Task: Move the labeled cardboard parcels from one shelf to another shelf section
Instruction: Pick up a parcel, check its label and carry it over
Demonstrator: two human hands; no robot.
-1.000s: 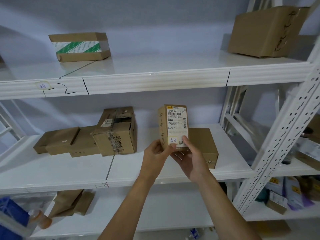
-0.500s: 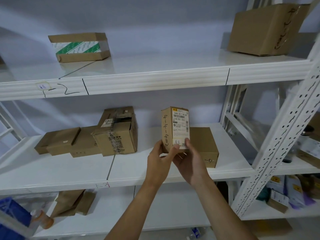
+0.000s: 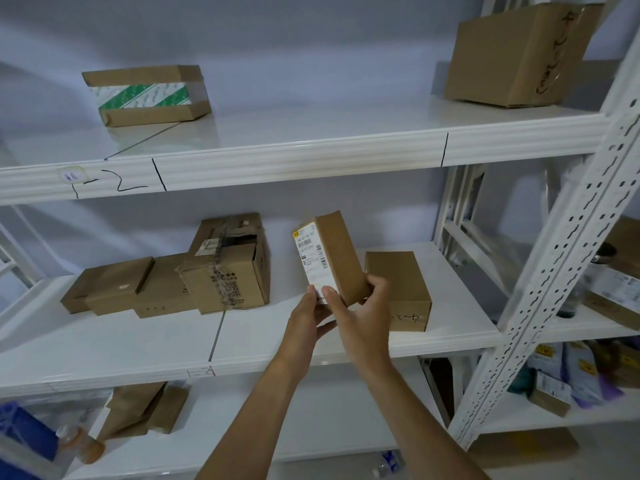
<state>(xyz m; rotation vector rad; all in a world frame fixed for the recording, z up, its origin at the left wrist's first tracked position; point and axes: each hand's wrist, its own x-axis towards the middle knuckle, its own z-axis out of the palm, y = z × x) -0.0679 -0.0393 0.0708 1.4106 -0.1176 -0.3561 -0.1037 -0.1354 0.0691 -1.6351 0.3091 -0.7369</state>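
I hold a small cardboard parcel [image 3: 332,254] with a white shipping label upright in front of the middle shelf [image 3: 277,368]. My left hand [image 3: 308,318] grips its lower left corner and my right hand [image 3: 363,313] wraps its lower right side. The parcel is tilted, label facing left. Behind my right hand a plain brown parcel [image 3: 398,289] with handwriting on its front lies on the middle shelf. Further left on that shelf sit a taped open-topped box [image 3: 225,268] and flat brown parcels [image 3: 114,287].
The upper shelf [image 3: 294,161] carries a green-striped parcel [image 3: 145,95] at left and a large box [image 3: 512,53] at right. A perforated white upright [image 3: 554,271] slants at right, with more goods behind it. Brown packets [image 3: 142,410] lie on the lower shelf.
The held parcel has been turned in my hands: its label swung from facing me to facing left, showing a plain brown side, and the top tilted left.
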